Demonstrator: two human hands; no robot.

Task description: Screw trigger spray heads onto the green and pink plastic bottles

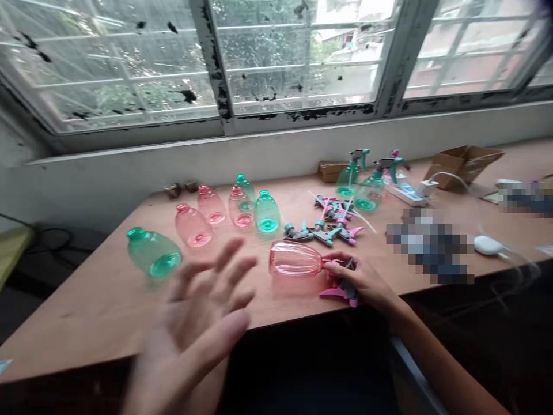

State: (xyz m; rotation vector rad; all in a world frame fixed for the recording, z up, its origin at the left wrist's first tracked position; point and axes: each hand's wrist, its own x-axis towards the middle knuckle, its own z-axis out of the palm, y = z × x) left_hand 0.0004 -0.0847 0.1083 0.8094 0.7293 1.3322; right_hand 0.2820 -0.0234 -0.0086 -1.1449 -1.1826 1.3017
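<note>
My right hand (356, 279) is closed around the neck end of a pink spray bottle (296, 259), which lies on its side with its base to the left. A grey and pink spray head (341, 293) shows at the same hand; whether it is joined to the neck is hidden by the fingers. Slightly blurred, my left hand (207, 311) is raised over the table's front edge, fingers spread and holding nothing. Beyond it stand open-necked bottles, among them a green bottle (154, 252), a pink bottle (194, 226) and another green bottle (266, 212).
Several loose spray heads (326, 231) lie mid-table. Behind them are green bottles with spray heads fitted (370, 187). A power strip (406, 192), an open cardboard box (464, 164) and a white mouse-like device (488, 245) are to the right. Windows (298, 57) line the back wall.
</note>
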